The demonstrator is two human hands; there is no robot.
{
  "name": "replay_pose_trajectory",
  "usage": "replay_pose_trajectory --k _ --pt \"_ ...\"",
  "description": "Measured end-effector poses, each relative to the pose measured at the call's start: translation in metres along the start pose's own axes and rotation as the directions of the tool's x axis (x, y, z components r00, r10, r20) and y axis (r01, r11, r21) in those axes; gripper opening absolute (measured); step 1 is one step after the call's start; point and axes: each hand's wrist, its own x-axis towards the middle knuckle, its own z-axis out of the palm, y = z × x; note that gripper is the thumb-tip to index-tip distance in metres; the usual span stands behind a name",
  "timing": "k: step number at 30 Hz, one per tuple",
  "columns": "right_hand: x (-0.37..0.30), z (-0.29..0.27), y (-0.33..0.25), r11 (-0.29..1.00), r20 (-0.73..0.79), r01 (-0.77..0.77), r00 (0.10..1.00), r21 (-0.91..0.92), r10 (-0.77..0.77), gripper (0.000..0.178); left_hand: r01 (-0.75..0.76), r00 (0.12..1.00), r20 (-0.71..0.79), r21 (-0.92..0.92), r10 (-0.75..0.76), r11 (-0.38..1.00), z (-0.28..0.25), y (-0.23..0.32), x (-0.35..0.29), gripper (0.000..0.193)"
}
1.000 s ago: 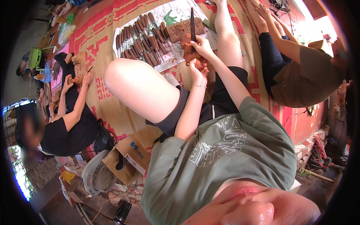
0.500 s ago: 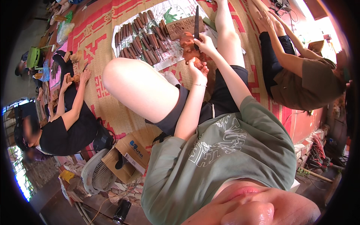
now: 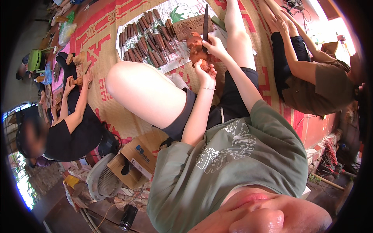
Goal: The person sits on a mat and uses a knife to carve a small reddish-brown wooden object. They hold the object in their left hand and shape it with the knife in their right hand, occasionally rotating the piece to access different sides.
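Observation:
A carved reddish-brown wooden figure (image 3: 195, 47) stands between my legs, its rounded near end in my closed left hand (image 3: 206, 75). The thumb lies along the wood and the fingers curl beneath. My right hand (image 3: 215, 47) grips a long, dark, flat file (image 3: 205, 27), which points away from me along the right side of the figure. The file appears to touch the wood. Just beyond the figure lies a brown carved wooden block (image 3: 189, 28) with notches in its face. The file's handle end is hidden in my right hand.
Several wooden-handled carving tools (image 3: 147, 43) lie in rows on a white sheet (image 3: 171, 69) over the patterned mat (image 3: 93, 42). One person (image 3: 74, 136) handles a wooden piece at left; another person (image 3: 318, 83) sits at right. A cardboard box (image 3: 136, 155) and fan (image 3: 101, 176) stand at lower left.
The whole view has shifted slightly. My hands keep their hold, and the file stays beside the figure with barely any movement. At left, the other person's head has turned.

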Motion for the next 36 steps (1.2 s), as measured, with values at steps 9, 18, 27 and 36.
replay_pose_trajectory --k 9,18,27,36 --pt "-0.001 0.0 -0.003 1.0 -0.024 -0.02 1.0 -0.021 0.019 0.022 0.026 1.0 -0.017 0.0 -0.026 1.0 -0.002 -0.004 0.003 0.034" --pt "-0.007 0.004 0.011 0.981 0.094 -0.157 0.985 0.113 0.147 0.022 0.018 1.0 0.017 -0.072 -0.017 0.997 0.004 0.0 -0.001 0.035" --pt "0.009 0.007 -0.007 0.997 -0.066 -0.026 0.997 0.072 0.031 0.024 0.023 0.999 -0.02 -0.087 -0.025 0.996 -0.001 0.001 0.002 0.035" --pt "-0.017 -0.012 0.017 0.838 -0.163 -0.07 0.969 0.541 0.185 0.013 0.036 0.999 -0.034 -0.059 -0.038 0.998 -0.001 -0.003 0.002 0.038"
